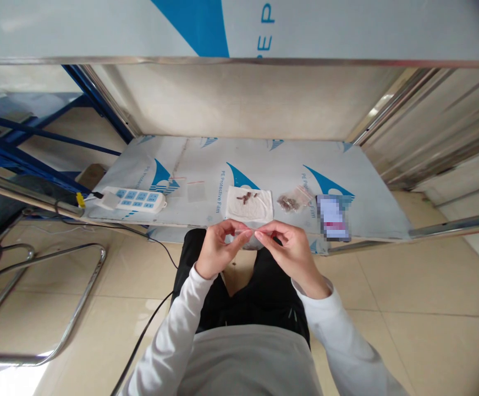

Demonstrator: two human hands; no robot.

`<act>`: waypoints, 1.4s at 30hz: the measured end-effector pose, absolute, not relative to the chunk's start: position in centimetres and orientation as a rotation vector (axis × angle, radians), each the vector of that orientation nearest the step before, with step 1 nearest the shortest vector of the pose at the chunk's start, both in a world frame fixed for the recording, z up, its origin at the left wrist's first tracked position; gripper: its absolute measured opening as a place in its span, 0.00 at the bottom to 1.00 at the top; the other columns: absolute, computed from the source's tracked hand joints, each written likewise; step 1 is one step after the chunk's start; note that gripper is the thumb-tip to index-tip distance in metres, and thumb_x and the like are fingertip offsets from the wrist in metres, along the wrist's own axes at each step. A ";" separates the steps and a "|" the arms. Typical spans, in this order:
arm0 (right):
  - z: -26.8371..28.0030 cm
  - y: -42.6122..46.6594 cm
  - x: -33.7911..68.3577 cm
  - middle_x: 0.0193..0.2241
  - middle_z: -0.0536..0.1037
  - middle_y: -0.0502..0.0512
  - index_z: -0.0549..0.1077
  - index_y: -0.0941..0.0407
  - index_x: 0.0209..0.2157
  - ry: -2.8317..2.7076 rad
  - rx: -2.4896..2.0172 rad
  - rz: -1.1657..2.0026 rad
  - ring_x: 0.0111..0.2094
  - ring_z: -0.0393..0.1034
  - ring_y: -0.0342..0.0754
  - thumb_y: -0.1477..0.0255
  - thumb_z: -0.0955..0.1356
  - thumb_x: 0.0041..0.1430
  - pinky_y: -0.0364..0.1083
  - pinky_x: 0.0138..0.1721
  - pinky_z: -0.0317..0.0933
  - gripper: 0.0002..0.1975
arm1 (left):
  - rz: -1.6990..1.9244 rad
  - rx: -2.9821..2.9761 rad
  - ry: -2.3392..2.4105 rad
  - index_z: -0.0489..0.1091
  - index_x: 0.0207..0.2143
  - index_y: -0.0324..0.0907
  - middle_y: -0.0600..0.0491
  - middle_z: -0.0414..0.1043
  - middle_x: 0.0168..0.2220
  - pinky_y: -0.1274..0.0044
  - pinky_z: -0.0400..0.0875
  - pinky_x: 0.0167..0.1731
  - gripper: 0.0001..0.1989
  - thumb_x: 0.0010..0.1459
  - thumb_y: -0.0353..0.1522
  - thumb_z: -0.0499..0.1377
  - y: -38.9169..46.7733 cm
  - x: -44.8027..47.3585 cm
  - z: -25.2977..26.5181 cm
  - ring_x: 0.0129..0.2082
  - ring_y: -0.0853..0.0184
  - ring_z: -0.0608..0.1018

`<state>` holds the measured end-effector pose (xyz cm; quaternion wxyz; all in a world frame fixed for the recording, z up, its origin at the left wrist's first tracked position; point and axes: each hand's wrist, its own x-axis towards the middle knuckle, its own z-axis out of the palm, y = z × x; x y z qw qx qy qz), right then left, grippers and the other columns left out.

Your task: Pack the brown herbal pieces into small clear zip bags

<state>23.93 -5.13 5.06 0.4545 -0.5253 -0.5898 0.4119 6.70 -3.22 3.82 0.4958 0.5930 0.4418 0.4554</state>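
Note:
Both hands meet at the shelf's front edge, above my lap. My left hand (221, 246) pinches one end of the top edge of a small clear zip bag (247, 242), and my right hand (287, 248) pinches the other end. What the bag contains is too small to make out. Just beyond lies a folded white cloth or paper towel (259, 207) with several small reddish-brown pieces (245, 197) on it. To its right is a clear zip bag of brown pieces (289, 203). Two flat clear zip bags, one of them nearer the cloth (196, 192), lie to the left.
A white power strip (140, 199) with a plugged-in cable lies at the shelf's left end. On the right rests a blurred phone (333, 217). An upper shelf (99, 30) overhangs the film-covered lower shelf (371, 203). A metal-framed chair (94, 275) stands at left.

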 end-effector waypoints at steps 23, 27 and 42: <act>4.9 -6.2 24.7 0.31 0.81 0.56 0.76 0.56 0.34 -1.498 -1.378 0.939 0.34 0.77 0.50 0.64 0.65 0.62 0.45 0.37 0.68 0.11 | 1.019 1.416 1.019 0.79 0.32 0.40 0.50 0.81 0.30 0.77 0.75 0.32 0.10 0.53 0.38 0.65 -3.0 6.6 3.5 0.27 0.66 0.80; 4.9 -6.0 25.3 0.36 0.82 0.57 0.76 0.56 0.36 -1.360 -1.271 1.168 0.39 0.77 0.51 0.62 0.67 0.61 0.47 0.43 0.69 0.11 | 1.119 1.348 1.071 0.79 0.29 0.39 0.50 0.80 0.25 0.77 0.75 0.31 0.10 0.52 0.38 0.66 -2.5 7.0 3.0 0.26 0.66 0.80; -2.1 4.2 35.5 0.31 0.82 0.61 0.75 0.62 0.44 -1.116 -1.668 0.615 0.31 0.77 0.52 0.57 0.70 0.51 0.50 0.34 0.70 0.26 | 1.201 1.342 1.336 0.77 0.41 0.37 0.45 0.80 0.40 0.75 0.73 0.39 0.21 0.57 0.45 0.59 -0.2 6.1 0.7 0.36 0.63 0.81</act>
